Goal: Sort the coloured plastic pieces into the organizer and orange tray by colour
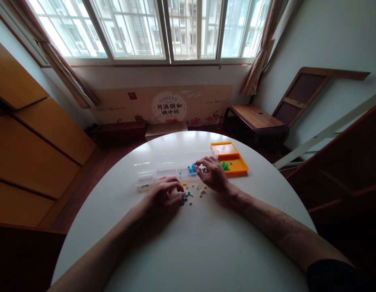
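Over the loose beads (192, 192), left hand (163, 194) curled, right hand (212, 172) seemingly pinching a piece at the clear box (163, 168)

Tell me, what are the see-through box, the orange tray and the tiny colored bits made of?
The see-through box looks like clear, glossy plastic: the table shows through its walls. The orange tray seems to be smooth, solid-colored plastic with a molded rim. The tiny bits beside the left hand and right hand are probably plastic too, judging by the bright colors, but they are too small to be sure.
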Tool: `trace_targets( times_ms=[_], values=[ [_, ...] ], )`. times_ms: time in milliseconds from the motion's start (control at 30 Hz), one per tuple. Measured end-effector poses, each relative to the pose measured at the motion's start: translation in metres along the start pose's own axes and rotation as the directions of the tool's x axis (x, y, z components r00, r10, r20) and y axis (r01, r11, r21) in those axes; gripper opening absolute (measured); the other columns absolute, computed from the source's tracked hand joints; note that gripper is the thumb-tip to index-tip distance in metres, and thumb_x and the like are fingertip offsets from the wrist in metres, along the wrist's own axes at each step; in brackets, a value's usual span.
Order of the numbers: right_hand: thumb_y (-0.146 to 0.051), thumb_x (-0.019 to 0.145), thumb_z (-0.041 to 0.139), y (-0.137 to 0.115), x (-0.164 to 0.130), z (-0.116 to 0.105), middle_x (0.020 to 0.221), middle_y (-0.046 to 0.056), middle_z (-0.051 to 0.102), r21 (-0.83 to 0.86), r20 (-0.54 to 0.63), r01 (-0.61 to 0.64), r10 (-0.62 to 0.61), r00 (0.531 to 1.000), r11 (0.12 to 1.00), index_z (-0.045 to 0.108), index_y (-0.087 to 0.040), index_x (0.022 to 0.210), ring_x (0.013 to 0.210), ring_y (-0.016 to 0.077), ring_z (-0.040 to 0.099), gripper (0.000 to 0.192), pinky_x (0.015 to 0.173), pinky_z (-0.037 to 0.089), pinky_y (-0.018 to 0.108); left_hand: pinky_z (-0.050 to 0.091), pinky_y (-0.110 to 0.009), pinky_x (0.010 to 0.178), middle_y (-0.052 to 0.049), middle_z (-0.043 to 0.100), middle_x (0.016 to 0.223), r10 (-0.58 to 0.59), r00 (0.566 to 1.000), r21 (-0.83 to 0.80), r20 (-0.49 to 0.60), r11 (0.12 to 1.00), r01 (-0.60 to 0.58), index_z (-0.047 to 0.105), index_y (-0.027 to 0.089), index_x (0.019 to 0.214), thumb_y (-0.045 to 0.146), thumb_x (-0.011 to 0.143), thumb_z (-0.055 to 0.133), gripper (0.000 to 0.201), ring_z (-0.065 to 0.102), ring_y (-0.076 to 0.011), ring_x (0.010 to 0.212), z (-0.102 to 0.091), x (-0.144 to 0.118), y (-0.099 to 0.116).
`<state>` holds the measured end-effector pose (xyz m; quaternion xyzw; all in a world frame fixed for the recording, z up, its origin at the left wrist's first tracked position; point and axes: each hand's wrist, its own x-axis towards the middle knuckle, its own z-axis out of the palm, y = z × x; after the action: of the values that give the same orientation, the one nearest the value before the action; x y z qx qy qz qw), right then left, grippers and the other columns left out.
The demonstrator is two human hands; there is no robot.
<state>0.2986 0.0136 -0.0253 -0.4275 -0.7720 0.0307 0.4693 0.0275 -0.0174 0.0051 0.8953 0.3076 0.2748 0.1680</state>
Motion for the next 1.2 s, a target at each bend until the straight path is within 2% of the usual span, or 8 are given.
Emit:
trace_targets(
  times_ms=[200,367,467,567,700,767,967,1200],
  values=[
    [-0.018,0.099,0.071,-0.005,-0.001,-0.002,0.109,0.006,0.078,-0.003,0.069,0.034,-0.034,0.997,0.999,0.073,-0.024,0.108,0.103,0.027,0.067,0.011,0.099,0.051,0.044,0.049,-0.027,0.074,-0.001,0.075,0.089,0.013,1.0,-0.008,0.017,1.0,-0.013,0.08,0.025,0.092,0.023,0.094,0.077,0.005,0.063,-0.0142,0.072,0.0,0.001,-0.001],
    [-0.016,0.098,0.071,-0.006,-0.001,-0.003,0.109,0.005,0.079,0.002,0.081,0.044,-0.044,0.996,0.999,0.074,-0.024,0.107,0.103,0.0264,0.068,0.013,0.098,0.051,0.043,0.05,-0.027,0.077,-0.002,0.075,0.089,0.031,0.999,0.04,-0.028,0.999,-0.03,0.077,0.022,0.091,0.023,0.099,0.073,0.009,0.067,-0.015,0.077,0.005,0.0,-0.006],
    [-0.015,0.098,0.07,-0.005,-0.001,-0.003,0.106,0.004,0.079,0.046,0.095,0.104,-0.108,0.99,0.993,0.074,-0.025,0.108,0.1,0.0254,0.068,0.015,0.096,0.053,0.042,0.053,-0.027,0.077,-0.003,0.075,0.092,0.025,0.996,0.033,-0.08,0.999,-0.022,0.074,0.021,0.095,0.024,0.104,0.069,0.011,0.067,-0.0142,0.076,0.006,0.001,-0.007],
    [-0.017,0.101,0.069,-0.005,-0.001,-0.002,0.103,0.004,0.079,0.124,0.151,0.201,-0.219,0.964,0.972,0.075,-0.026,0.106,0.098,0.0246,0.069,0.012,0.094,0.055,0.041,0.055,-0.026,0.076,-0.004,0.077,0.096,0.022,0.988,0.035,-0.155,0.999,-0.017,0.073,0.02,0.101,0.023,0.107,0.065,0.01,0.068,-0.0131,0.074,0.006,0.002,-0.007],
    [-0.021,0.104,0.07,-0.006,-0.001,-0.003,0.102,0.004,0.08,0.208,0.219,0.287,-0.33,0.918,0.935,0.075,-0.026,0.106,0.095,0.023,0.07,0.007,0.092,0.057,0.039,0.057,-0.026,0.08,-0.004,0.081,0.102,0.074,0.973,0.074,-0.217,0.996,-0.059,0.073,0.022,0.106,0.022,0.108,0.067,0.007,0.075,-0.0149,0.084,0.008,0.002,-0.008],
    [-0.023,0.104,0.072,-0.007,0.0,-0.004,0.101,0.004,0.081,0.224,0.232,0.302,-0.352,0.907,0.927,0.075,-0.026,0.105,0.093,0.0223,0.07,0.004,0.09,0.057,0.038,0.057,-0.026,0.081,-0.003,0.083,0.103,0.095,0.97,0.082,-0.222,0.994,-0.079,0.073,0.022,0.105,0.021,0.107,0.068,0.005,0.076,-0.0148,0.085,0.009,0.002,-0.007],
    [-0.03,0.105,0.075,-0.009,0.001,-0.008,0.1,0.004,0.081,0.24,0.263,0.341,-0.399,0.879,0.909,0.076,-0.025,0.104,0.092,0.022,0.07,0.005,0.09,0.058,0.038,0.054,-0.027,0.077,0.003,0.081,0.089,0.073,0.968,0.085,-0.241,0.995,-0.053,0.073,0.023,0.103,0.024,0.103,0.075,0.003,0.072,-0.0116,0.067,0.012,0.0,-0.005],
    [-0.027,0.106,0.073,-0.007,0.001,-0.007,0.099,0.003,0.081,0.255,0.253,0.365,-0.426,0.869,0.895,0.076,-0.025,0.105,0.09,0.0211,0.07,0.004,0.089,0.057,0.038,0.054,-0.029,0.078,0.004,0.08,0.085,0.077,0.969,0.124,-0.236,0.991,-0.049,0.074,0.023,0.101,0.031,0.104,0.076,0.008,0.073,-0.0126,0.067,0.011,0.0,-0.004]
  ],
)
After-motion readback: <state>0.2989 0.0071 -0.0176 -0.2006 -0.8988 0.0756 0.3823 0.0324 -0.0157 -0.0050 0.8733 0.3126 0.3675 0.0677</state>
